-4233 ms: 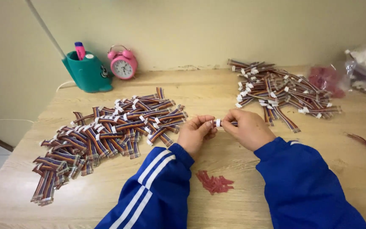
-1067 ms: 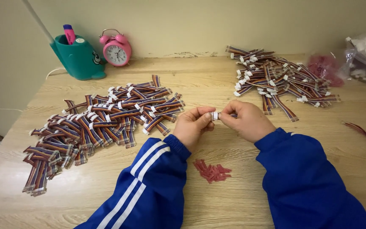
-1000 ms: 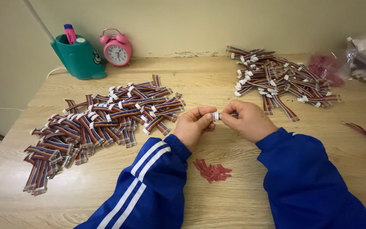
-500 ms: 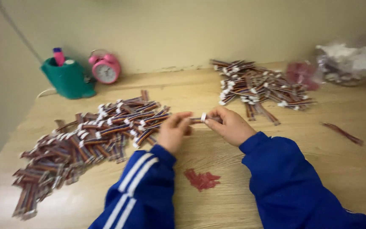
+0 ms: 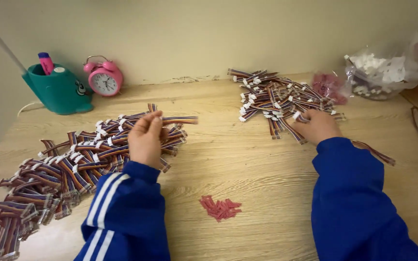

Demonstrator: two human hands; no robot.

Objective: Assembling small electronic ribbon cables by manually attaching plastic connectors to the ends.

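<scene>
The left hand [image 5: 144,140] hovers over the big pile of ribbon cables [image 5: 73,164] left of the red scraps [image 5: 220,209], fingers pinching one cable [image 5: 177,120]. The right hand [image 5: 317,126] rests on the smaller cable pile [image 5: 276,99] to the scraps' upper right on the worktop [image 5: 218,159]; I cannot tell how its fingers stand.

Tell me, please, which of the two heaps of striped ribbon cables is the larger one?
The heap on the left, under the left hand, is larger: it stretches toward the table's near left corner. The heap by the right hand is smaller and more compact.
</scene>
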